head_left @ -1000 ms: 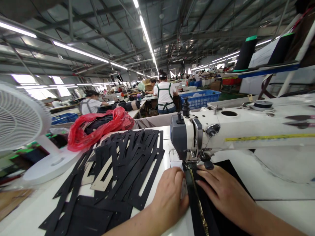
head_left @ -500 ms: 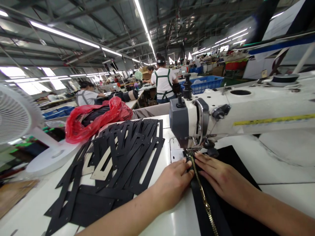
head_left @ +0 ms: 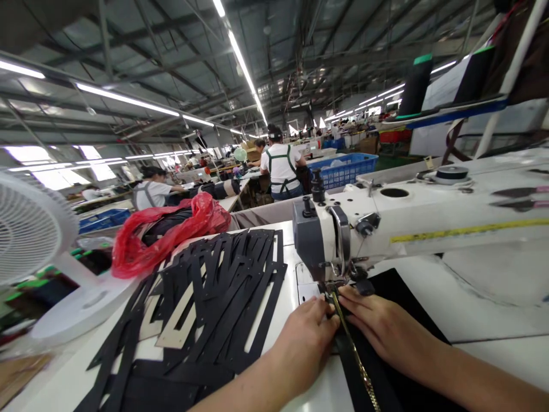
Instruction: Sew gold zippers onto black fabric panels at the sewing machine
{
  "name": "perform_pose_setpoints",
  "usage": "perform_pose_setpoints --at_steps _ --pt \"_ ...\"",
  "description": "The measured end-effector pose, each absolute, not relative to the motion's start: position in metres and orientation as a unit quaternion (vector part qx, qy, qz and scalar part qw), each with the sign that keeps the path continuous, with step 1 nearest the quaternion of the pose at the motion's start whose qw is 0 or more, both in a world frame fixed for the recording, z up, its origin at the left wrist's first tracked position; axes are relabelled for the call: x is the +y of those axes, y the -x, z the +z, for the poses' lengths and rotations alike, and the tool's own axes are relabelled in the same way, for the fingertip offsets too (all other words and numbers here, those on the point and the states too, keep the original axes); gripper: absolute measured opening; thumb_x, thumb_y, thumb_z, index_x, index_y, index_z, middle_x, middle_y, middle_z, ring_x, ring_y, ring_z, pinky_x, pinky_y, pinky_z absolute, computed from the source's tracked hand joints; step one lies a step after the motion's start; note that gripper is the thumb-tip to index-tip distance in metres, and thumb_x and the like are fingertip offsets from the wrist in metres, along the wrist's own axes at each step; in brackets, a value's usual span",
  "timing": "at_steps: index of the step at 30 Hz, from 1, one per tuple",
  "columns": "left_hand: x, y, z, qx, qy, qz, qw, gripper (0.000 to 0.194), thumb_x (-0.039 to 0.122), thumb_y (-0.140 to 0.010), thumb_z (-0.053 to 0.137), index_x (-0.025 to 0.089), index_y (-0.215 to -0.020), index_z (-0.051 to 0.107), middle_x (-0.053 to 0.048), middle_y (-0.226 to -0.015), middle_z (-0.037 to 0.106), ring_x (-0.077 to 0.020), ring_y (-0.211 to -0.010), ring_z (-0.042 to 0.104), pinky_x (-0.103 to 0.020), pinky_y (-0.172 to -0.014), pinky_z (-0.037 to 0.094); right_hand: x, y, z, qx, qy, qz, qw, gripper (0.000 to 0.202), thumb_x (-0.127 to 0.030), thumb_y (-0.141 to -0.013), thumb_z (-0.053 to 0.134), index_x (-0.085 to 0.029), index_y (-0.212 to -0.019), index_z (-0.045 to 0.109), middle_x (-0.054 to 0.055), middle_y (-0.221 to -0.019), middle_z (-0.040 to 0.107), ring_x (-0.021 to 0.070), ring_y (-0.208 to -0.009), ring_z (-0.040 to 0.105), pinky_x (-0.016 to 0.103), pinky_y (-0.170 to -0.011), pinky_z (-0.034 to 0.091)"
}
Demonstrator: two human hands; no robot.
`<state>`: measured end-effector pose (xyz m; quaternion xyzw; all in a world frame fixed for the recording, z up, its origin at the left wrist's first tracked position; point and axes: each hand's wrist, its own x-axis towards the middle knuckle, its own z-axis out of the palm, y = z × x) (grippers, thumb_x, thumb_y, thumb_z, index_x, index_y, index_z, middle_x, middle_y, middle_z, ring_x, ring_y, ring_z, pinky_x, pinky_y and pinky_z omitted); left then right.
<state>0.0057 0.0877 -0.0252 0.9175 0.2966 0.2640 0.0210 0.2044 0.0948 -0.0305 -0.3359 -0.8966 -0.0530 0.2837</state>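
Under the presser foot of a sewing machine (head_left: 326,246) lies a black fabric piece (head_left: 392,303) with a gold-toothed zipper (head_left: 352,343) running along it towards me. My left hand (head_left: 306,343) is closed at the left edge of the fabric, thumb and fingers pinched together close to the foot. To the right of the zipper, my right hand (head_left: 377,320) lies with its fingers stretched out and pressed on the fabric, tips near the foot. The hands and foot hide the stitching point.
Many black strip-shaped pieces with slots (head_left: 223,286) are heaped left of the machine. A red plastic bag (head_left: 171,229) and a white fan (head_left: 81,286) stand beyond them. Scissors (head_left: 521,197) rest on the machine arm. Co-workers (head_left: 281,166) sit ahead, near a blue crate (head_left: 349,171).
The camera view has tilted and shifted, so the machine and hands appear a little lower and further left. Both hands stay by the presser foot at the zipper.
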Motion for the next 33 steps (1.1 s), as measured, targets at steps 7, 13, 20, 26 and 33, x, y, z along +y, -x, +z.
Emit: perform_pose_setpoints --at_steps 7,13,20,26,33 --pt "0.096 -0.007 -0.029 0.324 -0.907 0.269 0.020 0.025 0.007 -0.078 0.049 0.011 -0.097 0.064 -0.014 -0.094 0.060 -0.0245 -0.085 0.061 -0.037 -0.074 0.055 0.108 -0.204 -0.033 -0.891 0.354 -0.023 0.283 0.035 -0.011 -0.087 0.038 -0.014 -0.117 0.057 0.011 -0.110 0.064 0.0192 -0.102 0.061 0.035 -0.089 0.051" --pt "0.077 0.000 -0.029 0.301 -0.914 0.270 0.021 0.026 0.011 -0.084 0.047 0.011 -0.106 0.061 -0.014 -0.105 0.062 -0.0256 -0.101 0.059 -0.038 -0.087 0.051 0.066 -0.215 -0.027 -0.898 0.356 -0.026 0.255 0.031 -0.014 -0.088 0.041 -0.016 -0.112 0.061 0.008 -0.119 0.061 0.0187 -0.109 0.057 0.034 -0.093 0.049" --pt "0.063 -0.005 -0.024 0.345 -0.903 0.256 0.002 0.021 0.012 -0.082 0.050 0.014 -0.100 0.060 -0.009 -0.097 0.065 -0.0236 -0.086 0.062 -0.038 -0.075 0.052 0.041 -0.204 -0.014 -0.874 0.431 0.030 0.223 0.029 -0.016 -0.081 0.050 -0.016 -0.109 0.057 0.010 -0.102 0.057 0.0229 -0.094 0.056 0.043 -0.083 0.049" --pt "0.068 -0.016 -0.019 0.397 -0.883 0.250 -0.024 0.018 0.011 -0.071 0.056 0.016 -0.088 0.061 -0.007 -0.090 0.063 -0.0240 -0.078 0.060 -0.040 -0.070 0.049 0.055 -0.189 0.000 -0.855 0.464 0.143 0.184 0.020 -0.014 -0.075 0.049 -0.017 -0.094 0.055 0.008 -0.095 0.050 0.0223 -0.090 0.051 0.041 -0.079 0.045" --pt "0.058 -0.007 -0.031 0.330 -0.900 0.285 -0.009 0.019 0.013 -0.079 0.052 0.016 -0.095 0.062 -0.007 -0.100 0.066 -0.0235 -0.090 0.063 -0.037 -0.077 0.051 0.051 -0.195 -0.015 -0.829 0.483 0.126 0.252 0.008 -0.014 -0.078 0.045 -0.020 -0.081 0.041 0.003 -0.083 0.047 0.0160 -0.074 0.050 0.032 -0.068 0.045"
